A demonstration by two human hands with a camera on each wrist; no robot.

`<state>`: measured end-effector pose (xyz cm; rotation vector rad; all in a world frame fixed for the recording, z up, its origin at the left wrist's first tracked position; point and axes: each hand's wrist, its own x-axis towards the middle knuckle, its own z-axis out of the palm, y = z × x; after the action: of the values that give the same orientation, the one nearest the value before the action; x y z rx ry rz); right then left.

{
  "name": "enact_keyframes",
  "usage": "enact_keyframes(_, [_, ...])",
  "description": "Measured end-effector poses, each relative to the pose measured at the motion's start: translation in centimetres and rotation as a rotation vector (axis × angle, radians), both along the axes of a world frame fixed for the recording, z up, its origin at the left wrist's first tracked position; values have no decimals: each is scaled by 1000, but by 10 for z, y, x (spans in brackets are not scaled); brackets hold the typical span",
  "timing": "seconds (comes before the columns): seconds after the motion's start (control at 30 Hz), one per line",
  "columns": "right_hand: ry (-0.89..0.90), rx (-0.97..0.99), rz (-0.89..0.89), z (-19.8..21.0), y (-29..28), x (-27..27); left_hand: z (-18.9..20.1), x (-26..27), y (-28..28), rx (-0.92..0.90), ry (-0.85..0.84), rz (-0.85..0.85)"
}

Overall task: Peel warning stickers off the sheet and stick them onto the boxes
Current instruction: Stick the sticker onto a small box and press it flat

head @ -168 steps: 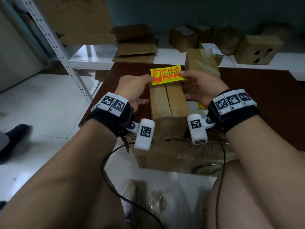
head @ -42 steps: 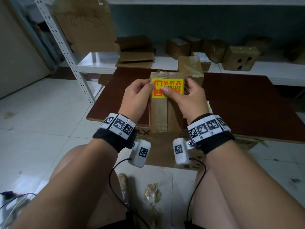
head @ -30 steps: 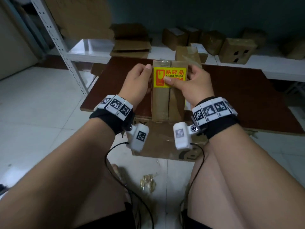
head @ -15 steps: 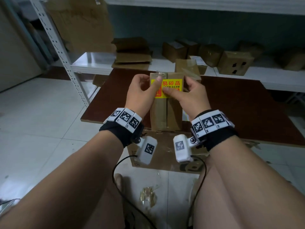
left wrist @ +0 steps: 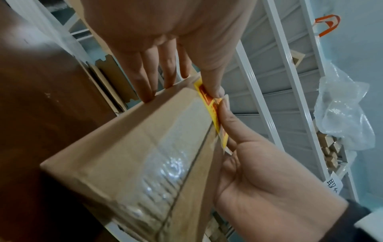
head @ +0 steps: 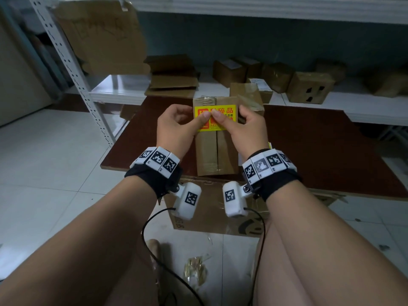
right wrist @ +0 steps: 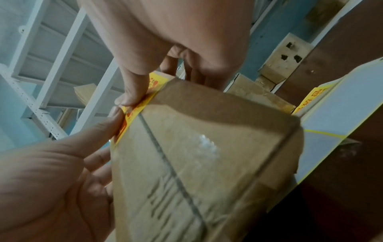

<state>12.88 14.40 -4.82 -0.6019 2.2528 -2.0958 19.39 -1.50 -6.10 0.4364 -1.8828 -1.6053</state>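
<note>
A tall cardboard box (head: pixel 216 151) stands on the brown table (head: pixel 320 151). A yellow warning sticker (head: pixel 229 111) lies on the upper part of the face turned to me. My left hand (head: pixel 183 122) holds the box's left side, thumb pressed on the sticker. My right hand (head: pixel 238 122) holds the right side, its thumb beside the left one. In the left wrist view the left hand (left wrist: pixel 186 78) has its fingers on the side of the box (left wrist: pixel 145 147) and its thumb on the sticker (left wrist: pixel 209 104). The right wrist view shows the sticker sheet (right wrist: pixel 342 106) lying right of the box (right wrist: pixel 207 147).
A second taped box (head: pixel 247 96) stands just behind the first. Several small boxes (head: pixel 309 87) and a stack of flat cardboard (head: pixel 172 80) lie on the low white shelf behind. A large carton (head: pixel 212 213) sits under the table's near edge. A perforated shelf post (head: pixel 72 69) rises at left.
The sticker, earlier held in the air between both hands, now lies on the box. My left thumb has slid from the sticker's left edge to its middle, next to the right thumb.
</note>
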Motion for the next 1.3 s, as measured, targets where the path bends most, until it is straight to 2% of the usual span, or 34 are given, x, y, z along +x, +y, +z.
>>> enact_keyframes(0.1, [0, -14, 1, -3, -2, -5, 0, 1, 1, 108, 28, -7])
enact_keyframes(0.23, [-12, -20, -7, -5, -3, -7, 3, 2, 3, 165, 50, -36])
enact_keyframes(0.57, [-54, -52, 13, -8, -2, -6, 2, 6, 5, 182, 81, -85])
enact_keyframes(0.9, [-201, -128, -2, 2, 0, -2, 7, 9, 3, 248, 60, -35])
enact_keyframes(1.03, [-196, -130, 11, 7, 0, 4, 10, 11, 4, 261, 58, -61])
enact_keyframes(1.2, [-4, 140, -87, 6, 2, 6, 10, 9, 3, 205, 46, -96])
enact_keyframes(1.3, [40, 215, -54, 5, 7, 4, 10, 7, 1, 176, 36, -89])
